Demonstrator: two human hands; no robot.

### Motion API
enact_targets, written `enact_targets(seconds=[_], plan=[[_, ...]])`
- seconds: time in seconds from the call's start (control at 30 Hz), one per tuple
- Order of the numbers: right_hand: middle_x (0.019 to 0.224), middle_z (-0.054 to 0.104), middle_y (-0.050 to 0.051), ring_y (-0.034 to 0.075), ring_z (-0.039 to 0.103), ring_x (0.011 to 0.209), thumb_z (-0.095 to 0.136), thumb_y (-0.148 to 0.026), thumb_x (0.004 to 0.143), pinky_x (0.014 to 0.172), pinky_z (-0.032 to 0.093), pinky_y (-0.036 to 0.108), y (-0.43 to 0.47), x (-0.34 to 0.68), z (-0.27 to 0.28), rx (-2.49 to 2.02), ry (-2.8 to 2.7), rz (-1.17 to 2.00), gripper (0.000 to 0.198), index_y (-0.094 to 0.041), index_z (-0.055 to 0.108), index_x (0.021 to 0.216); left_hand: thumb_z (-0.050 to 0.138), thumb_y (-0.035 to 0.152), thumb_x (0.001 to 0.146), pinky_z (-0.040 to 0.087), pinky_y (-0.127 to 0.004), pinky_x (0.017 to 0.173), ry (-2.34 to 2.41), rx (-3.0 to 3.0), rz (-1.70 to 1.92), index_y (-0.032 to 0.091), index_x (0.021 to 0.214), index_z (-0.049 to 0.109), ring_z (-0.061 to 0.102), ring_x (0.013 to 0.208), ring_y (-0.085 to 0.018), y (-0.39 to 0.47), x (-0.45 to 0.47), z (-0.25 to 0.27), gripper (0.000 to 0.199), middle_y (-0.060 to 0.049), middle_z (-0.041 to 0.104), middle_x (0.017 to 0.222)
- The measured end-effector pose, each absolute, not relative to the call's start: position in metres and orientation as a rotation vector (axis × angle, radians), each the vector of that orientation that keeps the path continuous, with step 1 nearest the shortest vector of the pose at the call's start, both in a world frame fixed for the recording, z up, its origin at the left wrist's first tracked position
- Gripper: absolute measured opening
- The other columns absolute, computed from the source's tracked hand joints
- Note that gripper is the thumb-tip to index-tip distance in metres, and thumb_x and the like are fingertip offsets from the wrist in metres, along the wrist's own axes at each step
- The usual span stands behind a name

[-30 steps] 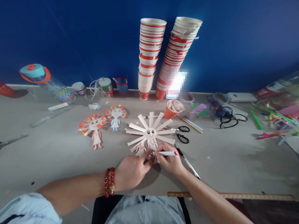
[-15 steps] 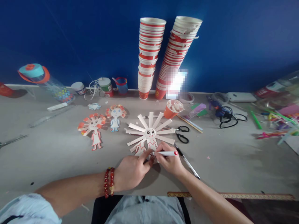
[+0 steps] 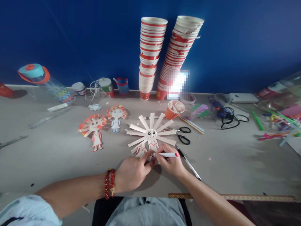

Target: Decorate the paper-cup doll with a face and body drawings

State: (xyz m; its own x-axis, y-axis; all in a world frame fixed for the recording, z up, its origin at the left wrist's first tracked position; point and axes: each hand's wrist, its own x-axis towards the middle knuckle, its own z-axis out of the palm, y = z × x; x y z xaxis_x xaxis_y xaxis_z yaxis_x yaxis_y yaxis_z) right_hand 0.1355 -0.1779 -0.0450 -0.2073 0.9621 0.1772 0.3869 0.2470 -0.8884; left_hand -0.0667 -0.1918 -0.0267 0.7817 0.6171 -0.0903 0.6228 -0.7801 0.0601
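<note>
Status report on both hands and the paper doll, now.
Right hand grips white pen, tip at paper doll. Left hand pins the doll's lower edge. Scissors and another pen lie alongside, apart.

The grey worktop (image 3: pixel 58 157) carries a fringed paper doll (image 3: pixel 150 135) at centre, two coloured dolls (image 3: pixel 94 127) at nine o'clock, scissors (image 3: pixel 183 135) at three o'clock, and two paper cup stacks (image 3: pixel 164 56) at twelve o'clock.

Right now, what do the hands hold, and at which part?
The right hand grips a white pen near its tip. The left hand holds nothing; its fingertips press the paper doll at its lower edge.
</note>
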Motion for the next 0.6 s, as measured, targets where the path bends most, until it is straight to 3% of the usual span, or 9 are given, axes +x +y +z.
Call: enact_targets(seconds=[0.6], plan=[[0.061, 0.058, -0.004, 0.010, 0.049, 0.052, 0.053, -0.012, 0.076, 0.052, 0.038, 0.020, -0.1780, 0.1360, -0.0486, -1.281, -1.765, 0.923, 0.011, -0.021, 0.052, 0.070, 0.049, 0.017, 0.088, 0.050, -0.027, 0.052, 0.996, 2.849, -0.119, 0.022, 0.144, 0.043, 0.065, 0.063, -0.014, -0.1908, -0.0665, -0.0249, 0.057, -0.013, 0.043, 0.151]])
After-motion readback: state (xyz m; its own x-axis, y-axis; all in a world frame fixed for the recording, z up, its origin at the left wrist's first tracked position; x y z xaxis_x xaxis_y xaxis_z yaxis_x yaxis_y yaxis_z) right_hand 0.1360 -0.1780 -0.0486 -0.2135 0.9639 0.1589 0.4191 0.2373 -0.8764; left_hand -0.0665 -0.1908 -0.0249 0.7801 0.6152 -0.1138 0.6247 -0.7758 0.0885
